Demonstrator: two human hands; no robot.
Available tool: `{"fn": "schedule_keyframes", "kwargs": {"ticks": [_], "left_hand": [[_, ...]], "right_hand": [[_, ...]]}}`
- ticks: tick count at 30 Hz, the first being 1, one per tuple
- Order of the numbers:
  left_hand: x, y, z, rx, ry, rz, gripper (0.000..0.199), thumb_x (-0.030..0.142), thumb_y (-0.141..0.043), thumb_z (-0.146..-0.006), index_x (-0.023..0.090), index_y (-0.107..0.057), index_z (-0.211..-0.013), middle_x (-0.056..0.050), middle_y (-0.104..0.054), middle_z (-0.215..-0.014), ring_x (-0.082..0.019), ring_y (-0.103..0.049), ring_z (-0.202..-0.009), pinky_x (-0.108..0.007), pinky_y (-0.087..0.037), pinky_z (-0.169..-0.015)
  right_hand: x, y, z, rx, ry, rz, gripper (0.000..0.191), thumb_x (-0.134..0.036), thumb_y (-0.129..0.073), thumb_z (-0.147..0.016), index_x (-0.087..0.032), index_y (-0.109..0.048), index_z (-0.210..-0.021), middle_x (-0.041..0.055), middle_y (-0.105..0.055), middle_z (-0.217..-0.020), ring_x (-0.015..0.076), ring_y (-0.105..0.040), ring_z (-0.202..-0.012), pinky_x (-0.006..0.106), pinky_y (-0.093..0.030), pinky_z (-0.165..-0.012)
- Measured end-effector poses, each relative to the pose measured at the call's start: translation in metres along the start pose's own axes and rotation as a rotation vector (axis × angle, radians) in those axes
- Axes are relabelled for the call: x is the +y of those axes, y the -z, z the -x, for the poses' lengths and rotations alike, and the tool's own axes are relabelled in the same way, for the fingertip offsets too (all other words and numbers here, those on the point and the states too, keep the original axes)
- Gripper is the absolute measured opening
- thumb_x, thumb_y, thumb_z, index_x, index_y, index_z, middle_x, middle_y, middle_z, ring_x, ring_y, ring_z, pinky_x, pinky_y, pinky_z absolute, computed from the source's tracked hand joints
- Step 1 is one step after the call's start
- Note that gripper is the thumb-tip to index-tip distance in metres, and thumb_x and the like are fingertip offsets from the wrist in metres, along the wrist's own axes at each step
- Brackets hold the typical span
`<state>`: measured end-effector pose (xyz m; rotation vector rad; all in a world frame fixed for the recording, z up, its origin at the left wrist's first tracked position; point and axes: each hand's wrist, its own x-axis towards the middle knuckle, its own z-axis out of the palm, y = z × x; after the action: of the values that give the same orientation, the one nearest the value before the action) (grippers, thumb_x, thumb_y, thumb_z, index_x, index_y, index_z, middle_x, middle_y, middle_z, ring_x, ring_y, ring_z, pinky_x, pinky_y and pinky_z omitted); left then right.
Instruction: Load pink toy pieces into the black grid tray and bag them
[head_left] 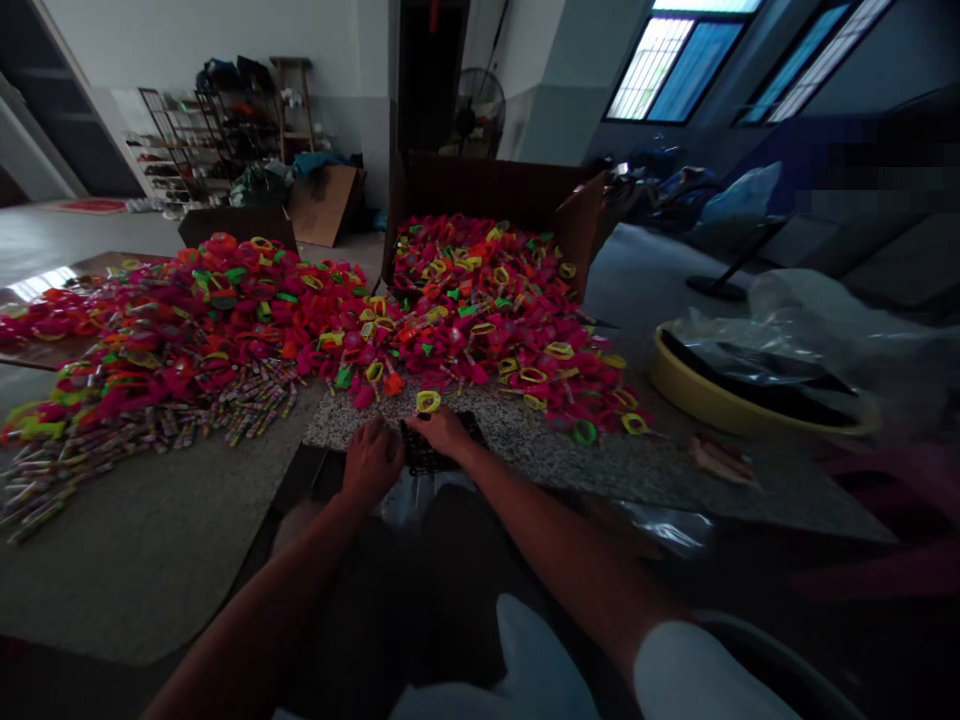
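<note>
Near: 2 bare hands at the worktop (630,470). The left hand (371,462), fingers curled, adjoins the left side of the black tray (426,455); the right hand (442,432) reaches over it. 1 yellow piece (428,402) lies just beyond the right fingers; whether either hand's fingers clamp anything cannot be told. Far: multicoloured pile (480,330), open carton (480,180).
</note>
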<state>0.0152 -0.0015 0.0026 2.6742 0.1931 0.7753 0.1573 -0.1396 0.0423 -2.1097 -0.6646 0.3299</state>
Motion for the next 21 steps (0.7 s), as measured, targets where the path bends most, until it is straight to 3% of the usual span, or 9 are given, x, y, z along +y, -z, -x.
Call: {"fn": "schedule_keyframes", "kwargs": {"ticks": [6,13,17,21], "left_hand": [[-0.0044,-0.0087,-0.0030,-0.032,0.003,0.031,0.033,0.034,-0.063,-0.098,0.024,-0.071,-0.129,-0.014,-0.063,-0.146,-0.036,-0.055,-0.139,-0.059,-0.046,-0.116],[-0.0036,-0.0085,-0.0028,-0.051,0.006,0.029,0.036,0.034,-0.063,-0.098,0.025,-0.070,-0.133,-0.014,-0.063,-0.146,-0.037,-0.051,-0.142,-0.060,-0.044,-0.117],[-0.0044,-0.0081,-0.0030,-0.047,-0.001,0.028,0.037,0.035,-0.063,-0.098,0.025,-0.070,-0.133,-0.014,-0.064,-0.145,-0.036,-0.053,-0.141,-0.059,-0.045,-0.116],[-0.0024,-0.0064,-0.0039,-0.060,0.016,0.025,0.037,0.035,-0.064,-0.098,0.024,-0.070,-0.133,-0.014,-0.064,-0.146,-0.036,-0.052,-0.142,-0.058,-0.045,-0.117]], "right_hand": [[-0.0042,-0.0071,-0.0029,0.014,0.021,0.222,0.022,-0.038,-0.075,-0.095,-0.021,-0.078,-0.081,0.0056,-0.080,-0.085,0.0213,-0.073,-0.086,0.025,-0.049,-0.077],[-0.0061,-0.0090,0.0012,0.033,0.082,0.292,0.021,-0.039,-0.072,-0.099,-0.020,-0.082,-0.098,0.0105,-0.082,-0.100,0.0247,-0.076,-0.096,0.027,-0.050,-0.084],[-0.0043,-0.0094,-0.0007,0.011,0.098,0.251,0.018,-0.034,-0.070,-0.097,-0.020,-0.081,-0.092,0.0102,-0.082,-0.100,0.0265,-0.075,-0.099,0.030,-0.052,-0.088],[-0.0016,-0.0049,-0.0077,-0.012,0.090,0.114,0.012,-0.025,-0.066,-0.092,-0.022,-0.078,-0.089,0.0041,-0.082,-0.096,0.0221,-0.072,-0.098,0.028,-0.053,-0.090]]}}
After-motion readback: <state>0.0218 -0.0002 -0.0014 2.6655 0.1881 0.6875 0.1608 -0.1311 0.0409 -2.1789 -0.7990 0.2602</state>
